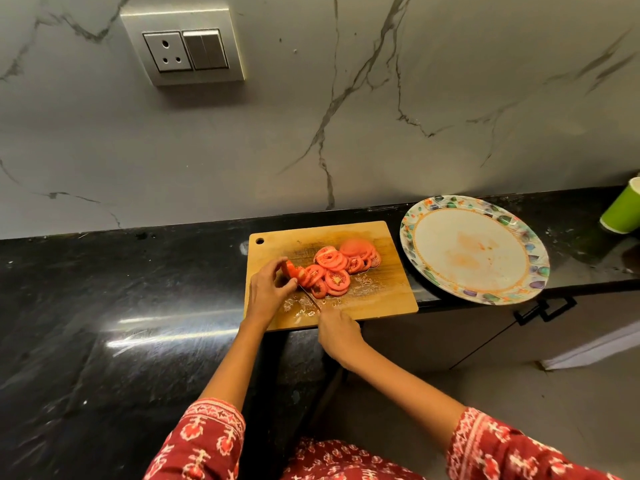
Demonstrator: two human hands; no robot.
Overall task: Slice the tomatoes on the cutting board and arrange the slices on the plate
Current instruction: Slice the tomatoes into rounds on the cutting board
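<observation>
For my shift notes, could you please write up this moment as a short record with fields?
surface: black stone counter
board: rectangular wooden cutting board, wet with juice
cut so far: red tomato slices heaped on the board
being cut: remaining tomato piece, steadied by left hand
tool: knife, handle gripped by right hand, blade at the tomato piece
plate: round floral-rimmed plate right of board, no slices, only orange smears
also present: green cup at far right

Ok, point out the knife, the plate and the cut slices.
knife (309, 299): head view, on the blade.
plate (535, 247): head view, on the patterned rim.
slices (337, 268): head view, on the pile's middle.
</observation>
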